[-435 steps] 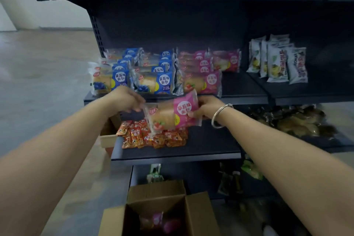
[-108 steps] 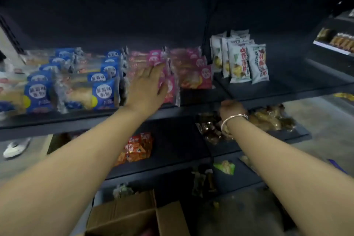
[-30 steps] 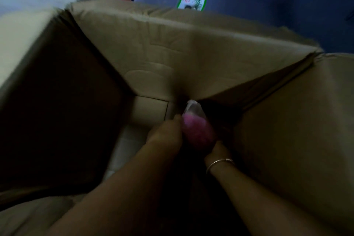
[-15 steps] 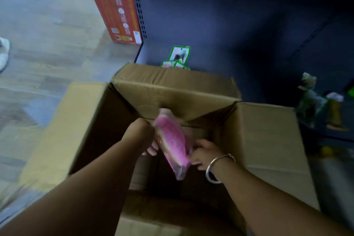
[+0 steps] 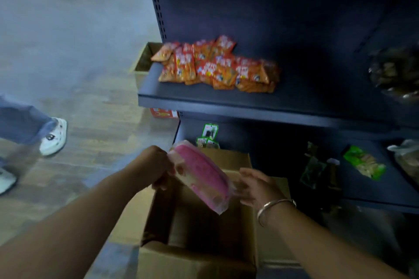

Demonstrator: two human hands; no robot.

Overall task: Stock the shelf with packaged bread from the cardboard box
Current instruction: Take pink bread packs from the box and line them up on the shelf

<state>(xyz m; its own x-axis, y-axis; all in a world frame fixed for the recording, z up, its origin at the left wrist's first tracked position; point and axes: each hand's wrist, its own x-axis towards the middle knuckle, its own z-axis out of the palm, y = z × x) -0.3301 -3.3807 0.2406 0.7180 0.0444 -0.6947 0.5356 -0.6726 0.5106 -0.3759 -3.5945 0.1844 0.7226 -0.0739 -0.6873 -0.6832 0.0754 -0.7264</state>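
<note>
- The left hand [image 5: 158, 166] pinched 1 end of the pink bread pack [image 5: 201, 175], in the middle of the frame.
- The right hand [image 5: 256, 187], fingers loose, touched the other end.
- The pack was above the cardboard box [image 5: 195, 256] at the bottom.
- Step: carrying bread out. I think next it needs lifting to the shelf [image 5: 226, 104].

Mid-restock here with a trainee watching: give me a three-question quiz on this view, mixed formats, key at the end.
1. True or false: the pink plastic-wrapped bread pack is above the open brown cardboard box.
2. Which hand grips the pack's upper end? A) left hand B) right hand
3. Fill in: the pile of orange-red snack packets lies on the dark blue metal ____.

Key: 1 true; 2 A; 3 shelf.
</note>
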